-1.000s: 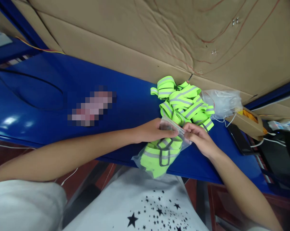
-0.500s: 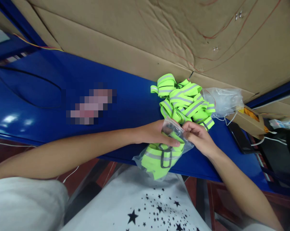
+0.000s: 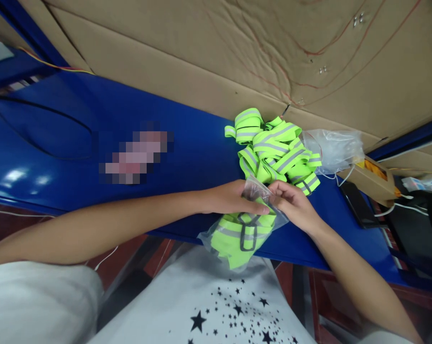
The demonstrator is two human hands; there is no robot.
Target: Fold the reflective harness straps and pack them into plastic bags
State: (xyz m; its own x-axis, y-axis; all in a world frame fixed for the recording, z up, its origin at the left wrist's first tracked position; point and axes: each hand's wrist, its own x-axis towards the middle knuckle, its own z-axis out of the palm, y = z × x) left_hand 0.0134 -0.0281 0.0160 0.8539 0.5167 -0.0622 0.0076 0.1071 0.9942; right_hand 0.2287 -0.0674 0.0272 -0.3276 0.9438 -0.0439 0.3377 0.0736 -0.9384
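Observation:
A clear zip bag [image 3: 208, 237] hangs over the front edge of the table, held between both hands. Inside it lies a folded neon-yellow reflective strap [image 3: 230, 236] with a grey stripe and a black buckle [image 3: 248, 237]. My left hand [image 3: 233, 198] grips the bag near its mouth, thumb across the front; its other fingers are hidden behind. My right hand [image 3: 290, 200] pinches the upper right corner of the bag, close to the seal. Just beyond the hands lies a heap of more neon-yellow reflective straps [image 3: 276, 148].
Behind the heap, a crumpled clear plastic bag [image 3: 339, 145] leans by the cardboard wall [image 3: 187, 71]. To the right are a black phone [image 3: 359, 205] and a cardboard box [image 3: 373, 179] with white cables. A blurred-out pinkish item [image 3: 135, 157] lies on the blue table [image 3: 194, 138].
Both hands stay at the mouth of the bag. My right hand has shifted very slightly along the bag's upper edge; otherwise little differs.

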